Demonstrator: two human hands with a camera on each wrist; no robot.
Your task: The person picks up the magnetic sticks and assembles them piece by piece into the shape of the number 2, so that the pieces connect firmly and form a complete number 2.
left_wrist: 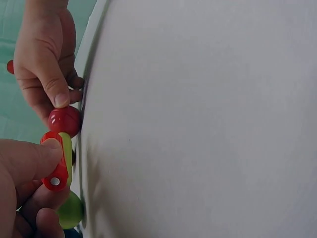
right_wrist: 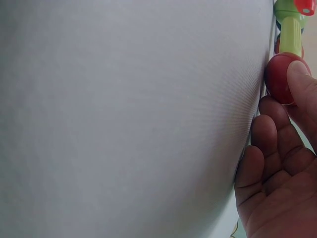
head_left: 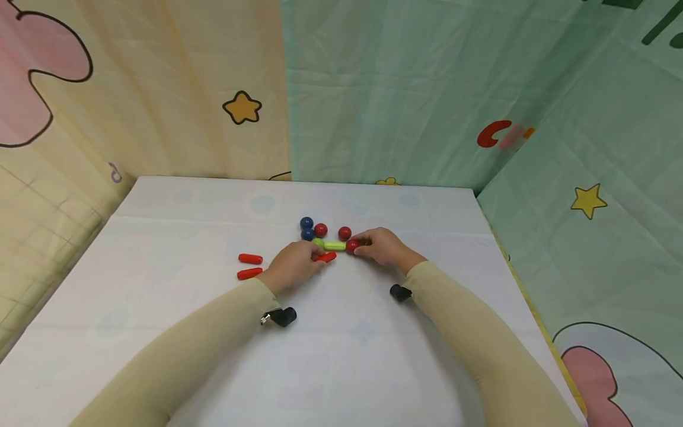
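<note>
My left hand [head_left: 296, 264] pinches a red rod [left_wrist: 55, 161] between thumb and fingers; a pale round spot shows on its end. Between the thumb and fingers of my right hand [head_left: 385, 246] is a red ball [right_wrist: 283, 77]. That ball touches one end of a yellow-green rod [head_left: 335, 246], whose other end meets a green ball [left_wrist: 72, 210]. In the left wrist view the red rod overlaps the yellow-green one; whether they touch I cannot tell. My left fingers partly hide the green ball in the head view.
Beyond my hands sit two blue balls [head_left: 306, 223] and a red ball [head_left: 321, 230], close together. Another red ball [head_left: 344, 233] stands near my right fingers. Two red rods [head_left: 250, 258] lie left of my left hand on the white tabletop [head_left: 341, 356]. Patterned curtains [head_left: 373, 89] hang behind.
</note>
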